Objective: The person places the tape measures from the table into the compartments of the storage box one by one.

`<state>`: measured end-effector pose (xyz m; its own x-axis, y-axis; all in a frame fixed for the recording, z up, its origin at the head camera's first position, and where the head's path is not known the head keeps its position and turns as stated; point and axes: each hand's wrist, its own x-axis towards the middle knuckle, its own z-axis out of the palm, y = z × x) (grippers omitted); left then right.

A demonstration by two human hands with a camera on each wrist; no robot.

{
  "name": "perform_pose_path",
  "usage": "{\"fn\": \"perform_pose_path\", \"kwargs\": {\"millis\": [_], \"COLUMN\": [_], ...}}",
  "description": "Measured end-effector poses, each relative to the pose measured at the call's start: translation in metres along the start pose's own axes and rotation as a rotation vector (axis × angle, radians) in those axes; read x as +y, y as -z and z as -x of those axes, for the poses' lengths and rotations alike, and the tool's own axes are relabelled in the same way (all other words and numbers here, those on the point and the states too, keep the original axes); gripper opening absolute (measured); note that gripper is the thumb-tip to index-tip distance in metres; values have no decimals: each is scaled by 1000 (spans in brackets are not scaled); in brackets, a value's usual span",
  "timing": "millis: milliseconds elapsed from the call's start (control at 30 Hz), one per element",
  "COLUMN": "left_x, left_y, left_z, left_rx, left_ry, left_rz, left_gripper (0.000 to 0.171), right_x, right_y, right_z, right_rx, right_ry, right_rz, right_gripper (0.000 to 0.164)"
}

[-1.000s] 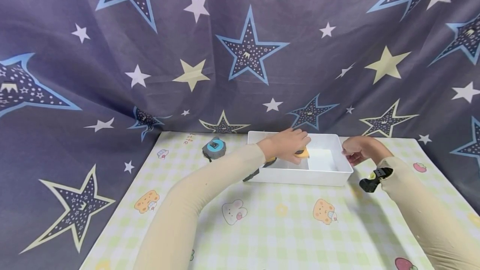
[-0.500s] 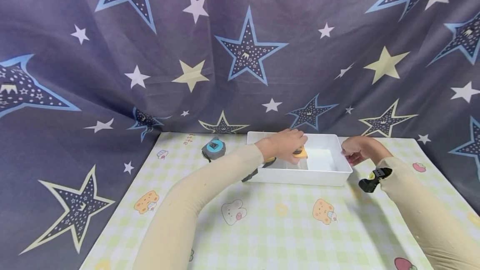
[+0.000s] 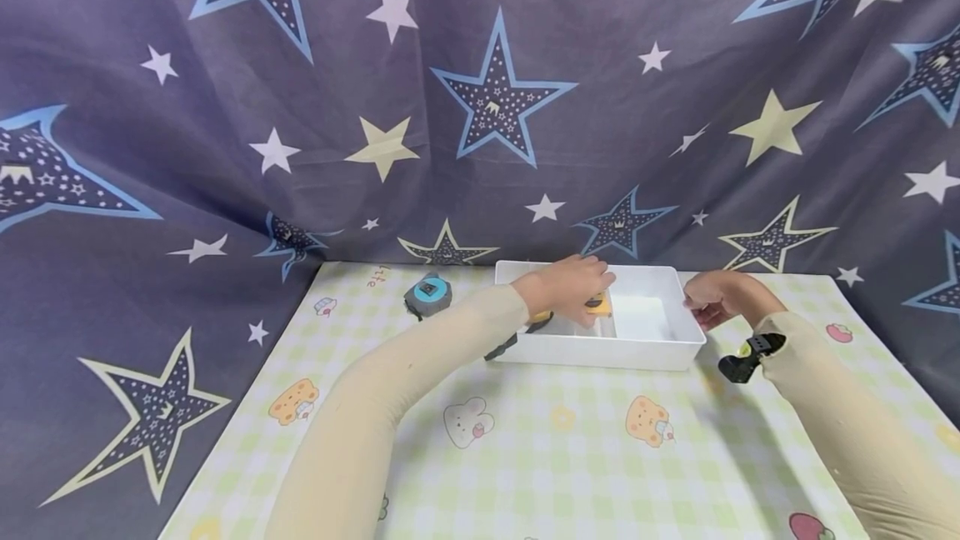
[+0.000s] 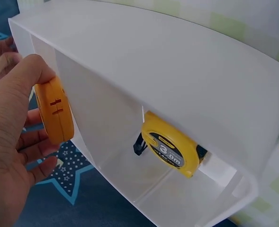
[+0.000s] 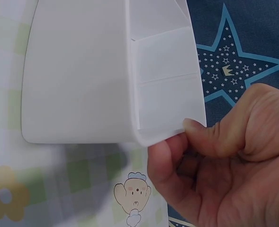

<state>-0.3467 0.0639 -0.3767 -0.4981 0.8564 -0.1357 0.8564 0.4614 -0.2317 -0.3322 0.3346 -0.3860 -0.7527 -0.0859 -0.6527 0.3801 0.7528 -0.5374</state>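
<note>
My left hand grips a yellow-orange tape measure between thumb and fingers, over the white divided box. In the left wrist view it is seen edge-on, close to the box's rim. A second yellow tape measure, marked 3.0m, lies in the compartment at the box's left end. My right hand pinches the rim at the right end, thumb on the inside and fingers on the outside, as the right wrist view shows.
A grey and blue tape measure rests on the table left of the box. The checked tablecloth carries printed cartoon figures. Behind the box hangs a dark curtain with stars.
My left hand has shifted slightly left with the tape measure in it over the last second. The right hand keeps its hold on the box, which stays in place.
</note>
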Motion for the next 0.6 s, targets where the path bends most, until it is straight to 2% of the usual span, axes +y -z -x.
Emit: {"fn": "perform_pose_path", "kwargs": {"millis": [300, 600], "left_x": [3, 6], "left_y": [0, 1], "left_z": [-5, -5], "left_rx": [28, 32], "left_ry": [-46, -35], "left_rz": [-30, -14], "left_gripper": [66, 62], "right_x": [-2, 1], "right_y": [0, 0], "right_z": [0, -1], "right_rx": [-5, -16], "right_ry": [-11, -16], "right_rz": [-2, -30], "right_gripper": [21, 19]}}
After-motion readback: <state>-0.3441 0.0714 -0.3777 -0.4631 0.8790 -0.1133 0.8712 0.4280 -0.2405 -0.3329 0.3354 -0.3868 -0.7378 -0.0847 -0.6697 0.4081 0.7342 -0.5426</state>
